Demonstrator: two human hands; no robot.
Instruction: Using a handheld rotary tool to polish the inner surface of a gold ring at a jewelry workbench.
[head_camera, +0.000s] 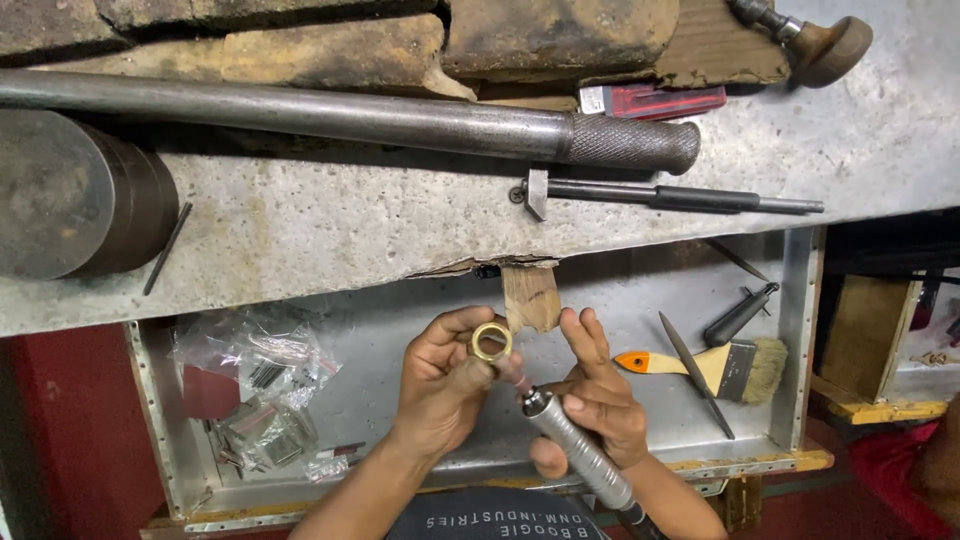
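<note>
My left hand (445, 385) pinches a small gold ring (491, 342) between thumb and fingers, held up in front of a wooden bench peg (530, 297). My right hand (600, 395) grips a silver rotary handpiece (575, 447) like a pen. Its small pinkish tip points up and left and sits right beside the ring, at or near its outer surface. Both hands hover over a metal tray (790, 330) under the bench top.
In the tray lie a paintbrush (720, 368), a dark file (697, 375), a black-handled tool (740, 315) and clear plastic bags (260, 385). On the bench top (330, 230) rest a long steel mandrel (350, 115), a thin rod tool (680, 197), a round steel block (70, 195) and a wooden-knobbed tool (825, 45).
</note>
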